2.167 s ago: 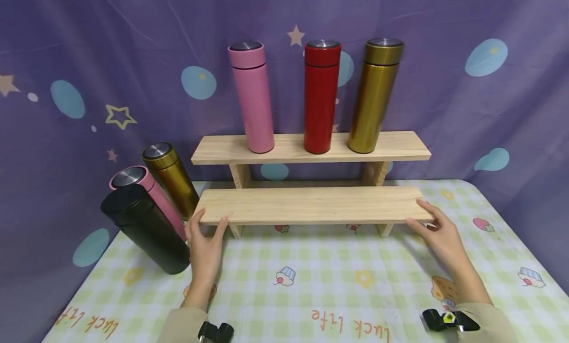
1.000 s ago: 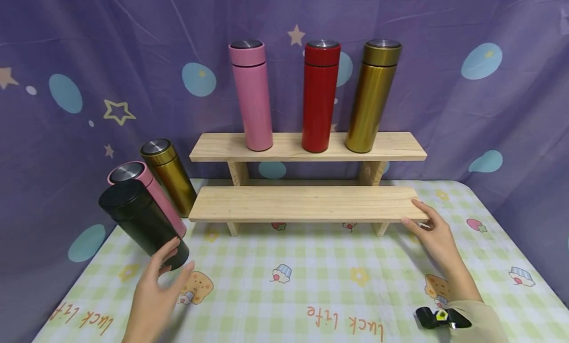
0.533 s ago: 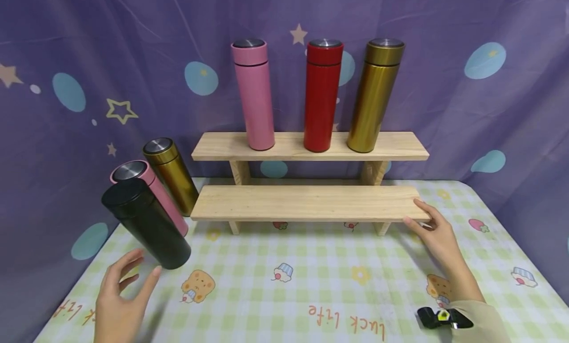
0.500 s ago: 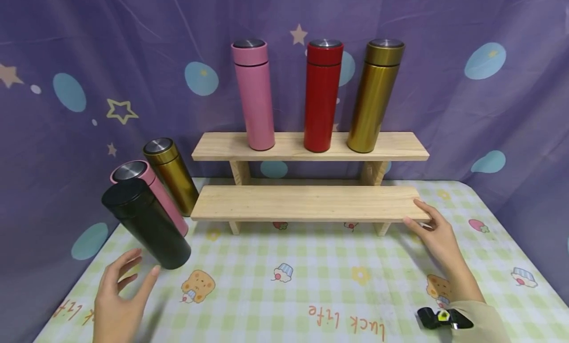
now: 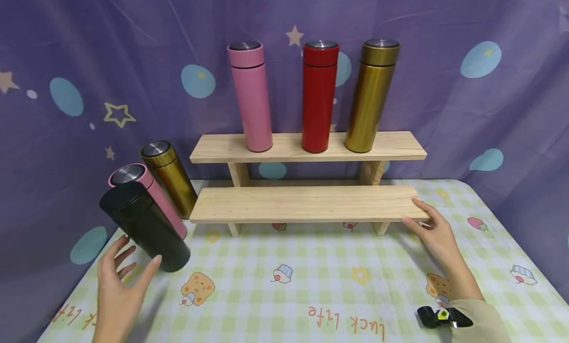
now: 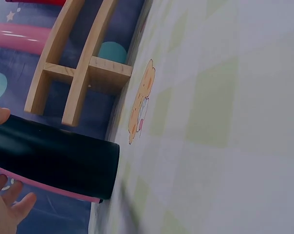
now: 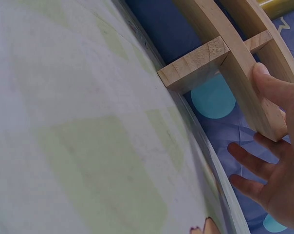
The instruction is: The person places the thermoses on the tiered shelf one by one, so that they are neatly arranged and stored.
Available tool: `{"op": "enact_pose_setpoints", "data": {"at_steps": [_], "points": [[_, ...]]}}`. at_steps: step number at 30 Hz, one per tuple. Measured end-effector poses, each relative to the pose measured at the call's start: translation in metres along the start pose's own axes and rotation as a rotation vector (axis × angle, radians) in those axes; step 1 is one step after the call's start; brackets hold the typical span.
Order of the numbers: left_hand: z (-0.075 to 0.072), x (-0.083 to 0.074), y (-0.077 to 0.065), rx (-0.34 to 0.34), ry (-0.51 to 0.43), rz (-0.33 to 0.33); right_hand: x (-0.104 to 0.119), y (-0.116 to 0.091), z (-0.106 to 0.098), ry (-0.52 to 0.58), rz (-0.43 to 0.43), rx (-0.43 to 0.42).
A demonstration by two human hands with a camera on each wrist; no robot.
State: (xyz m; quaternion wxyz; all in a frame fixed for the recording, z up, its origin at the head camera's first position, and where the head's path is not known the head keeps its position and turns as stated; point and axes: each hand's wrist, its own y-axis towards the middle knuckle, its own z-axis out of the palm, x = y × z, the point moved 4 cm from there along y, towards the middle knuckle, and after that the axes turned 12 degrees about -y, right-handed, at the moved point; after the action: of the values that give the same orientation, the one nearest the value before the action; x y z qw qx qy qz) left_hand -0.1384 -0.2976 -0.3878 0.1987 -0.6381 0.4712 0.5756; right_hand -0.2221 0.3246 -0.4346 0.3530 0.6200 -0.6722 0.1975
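While the right hand [image 5: 440, 239] pinches the lower shelf's [image 5: 306, 204] right front corner, the left hand [image 5: 119, 286] (fingers apart, contact unclear) hovers by the black bottle [image 5: 153, 232] near the desk's [image 5: 320, 264] left edge.

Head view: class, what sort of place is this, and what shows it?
Probably a staged tabletop set-up, perhaps for recording: a printed purple fabric backdrop behind, a checked tablecloth in front, and a two-tier wooden shelf bearing three bottles.

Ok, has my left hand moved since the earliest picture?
Yes. In the head view, your left hand has come off the left end of the lower shelf, going left and nearer you.
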Motion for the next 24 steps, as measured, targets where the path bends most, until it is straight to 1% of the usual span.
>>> {"op": "enact_pose_setpoints", "data": {"at_steps": [6, 14, 18, 24], "points": [[0.008, 0.004, 0.008, 0.045, -0.017, 0.001, -0.001, 0.000, 0.000, 0.011, 0.014, 0.008], [0.019, 0.012, 0.017, 0.065, -0.058, 0.004, -0.002, 0.000, 0.000, -0.003, 0.020, 0.014], [0.022, 0.018, 0.021, 0.067, -0.058, 0.000, -0.002, 0.000, 0.001, 0.001, 0.024, 0.015], [0.026, 0.026, 0.028, 0.053, -0.045, -0.027, -0.001, 0.000, 0.001, -0.006, 0.026, 0.016]]}}
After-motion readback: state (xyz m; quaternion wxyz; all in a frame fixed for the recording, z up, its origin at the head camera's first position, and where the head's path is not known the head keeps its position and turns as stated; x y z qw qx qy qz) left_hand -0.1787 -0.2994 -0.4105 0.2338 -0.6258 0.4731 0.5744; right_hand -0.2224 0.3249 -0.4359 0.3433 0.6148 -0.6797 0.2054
